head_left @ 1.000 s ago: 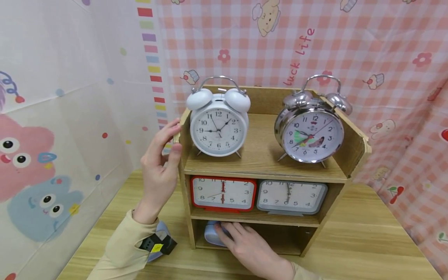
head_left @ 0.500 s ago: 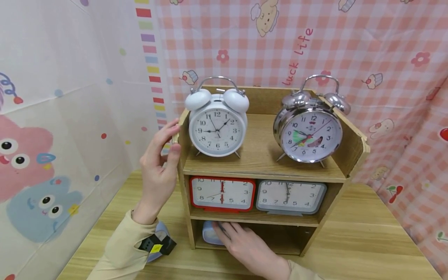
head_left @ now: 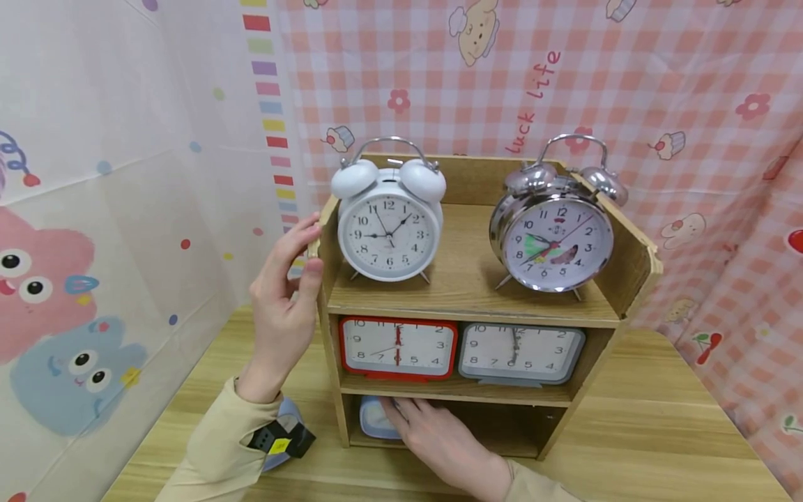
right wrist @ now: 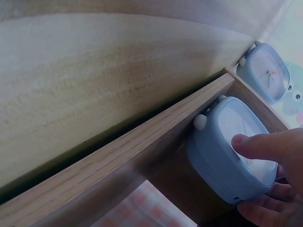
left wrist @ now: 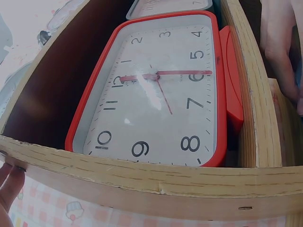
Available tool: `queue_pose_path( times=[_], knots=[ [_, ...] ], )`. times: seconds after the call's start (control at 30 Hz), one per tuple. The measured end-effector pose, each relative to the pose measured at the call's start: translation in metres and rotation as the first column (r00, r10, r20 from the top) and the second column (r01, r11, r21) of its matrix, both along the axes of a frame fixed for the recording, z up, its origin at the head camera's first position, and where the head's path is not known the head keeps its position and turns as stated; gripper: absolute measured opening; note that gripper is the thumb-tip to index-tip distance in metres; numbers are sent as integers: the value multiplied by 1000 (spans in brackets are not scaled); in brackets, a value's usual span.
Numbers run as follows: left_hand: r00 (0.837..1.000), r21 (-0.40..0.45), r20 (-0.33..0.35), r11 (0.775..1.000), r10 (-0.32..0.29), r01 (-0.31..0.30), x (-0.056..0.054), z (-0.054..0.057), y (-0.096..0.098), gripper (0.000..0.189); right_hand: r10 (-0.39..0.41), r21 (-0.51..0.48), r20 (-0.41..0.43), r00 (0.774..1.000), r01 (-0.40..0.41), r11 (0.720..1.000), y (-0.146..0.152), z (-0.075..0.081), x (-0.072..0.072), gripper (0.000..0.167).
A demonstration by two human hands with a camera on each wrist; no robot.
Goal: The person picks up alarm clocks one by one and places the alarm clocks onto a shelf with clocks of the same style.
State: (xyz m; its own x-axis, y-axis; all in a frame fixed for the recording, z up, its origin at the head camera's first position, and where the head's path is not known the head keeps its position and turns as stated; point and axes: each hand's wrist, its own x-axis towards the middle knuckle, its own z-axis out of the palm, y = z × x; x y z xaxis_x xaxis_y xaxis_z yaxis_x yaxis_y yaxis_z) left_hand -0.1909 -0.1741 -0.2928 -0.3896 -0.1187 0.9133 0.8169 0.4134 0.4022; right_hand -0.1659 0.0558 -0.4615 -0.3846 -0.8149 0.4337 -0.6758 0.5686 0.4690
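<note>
In the bottom compartment of a small wooden shelf [head_left: 477,279], my right hand [head_left: 442,439] holds a light blue alarm clock [head_left: 371,418]. In the right wrist view, the thumb lies across the face of this clock [right wrist: 213,156] and the other fingers reach round its far side. My left hand [head_left: 285,307] rests its fingertips and thumb against the shelf's left side panel. A second light blue alarm clock [head_left: 290,411] stands on the table outside that panel, partly hidden by the left sleeve; the right wrist view shows this clock [right wrist: 265,73] more fully.
On top of the shelf stand a white twin-bell clock [head_left: 390,237] and a silver twin-bell clock [head_left: 558,244]. A red rectangular clock [head_left: 399,348] and a grey one [head_left: 522,354] fill the middle compartment. Curtains [head_left: 627,84] hang behind the wooden table [head_left: 677,418].
My right hand has moved the light blue alarm clock slightly left within the bottom compartment, towards the left side panel. My left hand has stayed against the shelf.
</note>
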Motion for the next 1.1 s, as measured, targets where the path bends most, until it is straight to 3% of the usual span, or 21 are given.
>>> queue_pose_path(
  times=[0.67, 1.1],
  knots=[
    [1000, -6, -3, 1000, 5, -5, -1, 0, 1, 57, -75, 42, 34, 997, 74, 996, -4, 1, -2, 54],
    [1000, -3, -9, 1000, 0, 0, -2, -1, 0, 58, -90, 15, 64, 994, 89, 996, -7, -3, -1, 53]
  ],
)
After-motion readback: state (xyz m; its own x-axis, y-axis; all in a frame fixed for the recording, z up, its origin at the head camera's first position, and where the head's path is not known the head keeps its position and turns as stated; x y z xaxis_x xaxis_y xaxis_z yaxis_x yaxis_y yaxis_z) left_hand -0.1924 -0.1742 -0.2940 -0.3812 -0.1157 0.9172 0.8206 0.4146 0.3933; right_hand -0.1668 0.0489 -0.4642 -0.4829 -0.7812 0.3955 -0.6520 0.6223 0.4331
